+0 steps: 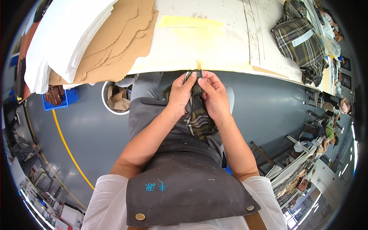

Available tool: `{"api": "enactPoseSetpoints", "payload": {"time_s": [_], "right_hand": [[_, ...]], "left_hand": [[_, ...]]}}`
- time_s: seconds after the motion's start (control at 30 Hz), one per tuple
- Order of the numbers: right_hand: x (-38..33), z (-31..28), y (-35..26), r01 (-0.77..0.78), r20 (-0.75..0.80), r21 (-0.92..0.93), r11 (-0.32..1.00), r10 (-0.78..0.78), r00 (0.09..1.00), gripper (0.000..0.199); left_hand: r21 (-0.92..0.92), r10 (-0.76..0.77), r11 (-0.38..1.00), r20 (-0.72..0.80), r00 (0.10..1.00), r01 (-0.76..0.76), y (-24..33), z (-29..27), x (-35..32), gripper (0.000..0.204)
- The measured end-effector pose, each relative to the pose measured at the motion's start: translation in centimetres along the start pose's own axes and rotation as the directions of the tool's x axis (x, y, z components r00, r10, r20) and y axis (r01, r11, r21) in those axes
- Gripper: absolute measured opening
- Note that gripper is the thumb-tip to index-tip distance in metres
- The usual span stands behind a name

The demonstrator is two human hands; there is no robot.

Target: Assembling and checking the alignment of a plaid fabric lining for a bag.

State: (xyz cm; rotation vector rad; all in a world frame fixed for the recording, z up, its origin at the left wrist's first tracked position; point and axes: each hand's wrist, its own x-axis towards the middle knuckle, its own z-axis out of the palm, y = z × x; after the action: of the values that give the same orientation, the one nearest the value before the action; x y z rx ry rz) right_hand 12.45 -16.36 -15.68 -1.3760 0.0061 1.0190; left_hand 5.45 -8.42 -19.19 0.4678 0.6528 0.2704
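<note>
The person sits at the edge of a long pale worktable (214,46), its top scuffed and marked, and works a small piece of plaid cloth (197,115) held over the lap. The cloth is soft and limp, woven in dark green, brown and cream checks, and it hangs in loose folds down onto the grey apron (184,180), which is stiff-looking, speckled with pale spots and fastened with round brass snaps. The left hand (180,94) is curled, its fingers and thumb pinched shut on the cloth's upper edge; the right hand (214,94) mirrors it just beside, fingertips closed on the same edge, so that the two thumbs nearly meet at the top fold, close under the table's rim. What lies between the fingertips is too small to make out beyond a dark strip of the fabric. On the table to the left lies a thick stack of white sheets (65,34) with layered brown paper patterns (119,38), their edges cut in wavy curves. A flat yellow strip (188,23) sits farther back. At the far right a folded heap of plaid fabric (301,40) rests on the tabletop. Below the table stand a round white bin (109,109) and a blue plastic crate (61,101) on the smooth grey floor.
</note>
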Motion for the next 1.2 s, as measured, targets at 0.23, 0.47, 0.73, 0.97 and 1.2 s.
{"api": "enactPoseSetpoints", "payload": {"time_s": [0.23,0.47,0.73,0.97,1.2], "right_hand": [[-0.4,-1.3,0.4,0.03,0.215,0.227,0.974,-0.081,0.973,0.035],[-0.2,-0.9,0.4,0.034,0.14,0.16,0.987,-0.057,0.989,0.029],[1.5,1.8,1.0,0.145,-0.16,0.07,0.987,-0.132,0.978,0.013],[1.6,1.1,1.3,0.086,-0.126,0.299,0.95,-0.049,0.991,0.011],[1.7,2.3,0.9,0.142,-0.147,0.174,0.975,-0.117,0.982,0.015]], "left_hand": [[0.044,-0.003,0.999,0.033,0.999,0.002,0.1,-0.1,0.0,0.02],[0.072,0.035,0.997,-0.049,0.998,-0.031,-0.1,0.0,0.0,0.02],[0.098,0.07,0.993,-0.093,0.993,-0.061,-0.7,-0.4,0.4,0.021],[0.094,0.03,0.995,-0.071,0.997,-0.023,0.1,-0.3,0.0,0.021],[0.124,0.086,0.989,-0.079,0.993,-0.075,-0.2,-0.4,0.1,0.021]]}}
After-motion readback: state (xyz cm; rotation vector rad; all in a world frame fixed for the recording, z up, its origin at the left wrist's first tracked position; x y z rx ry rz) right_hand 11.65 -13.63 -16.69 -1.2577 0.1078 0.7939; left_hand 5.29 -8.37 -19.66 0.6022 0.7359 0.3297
